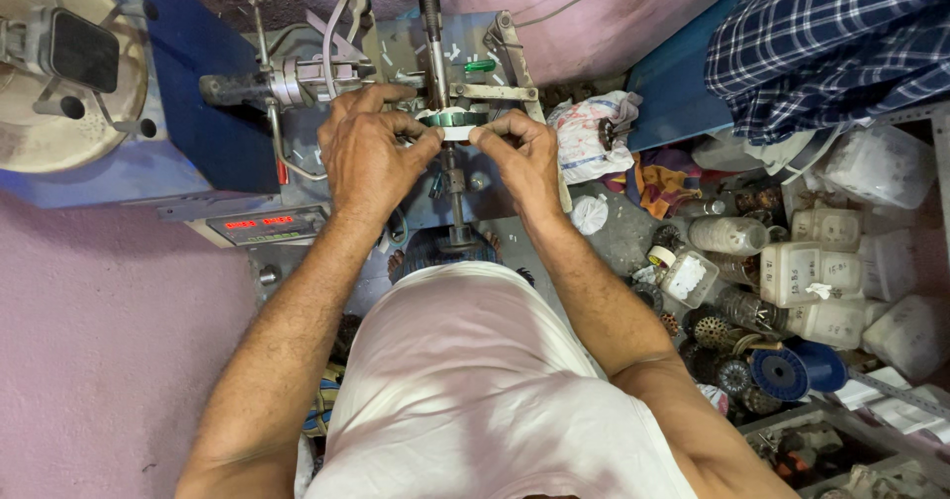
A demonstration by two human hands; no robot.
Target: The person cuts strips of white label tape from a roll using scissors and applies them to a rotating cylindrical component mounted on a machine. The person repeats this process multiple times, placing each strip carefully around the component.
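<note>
My left hand [368, 152] and my right hand [522, 157] meet at a small green and white ring-shaped part [450, 121] mounted on the vertical shaft [436, 58] of a blue winding machine [208, 113]. Each hand pinches one side of the part between thumb and fingers. The shaft runs on below the part, between my wrists, down toward a dark round piece [440, 247] near my white shirt. The part's underside is hidden by my fingers.
A panel with red digit displays [265, 224] sits left of my left forearm. At right lie crumpled rags [594, 133], several white plastic jars [802, 266], a blue wire spool [782, 372] and toothed metal rings [714, 333]. Another person's checked cloth [831, 44] is top right.
</note>
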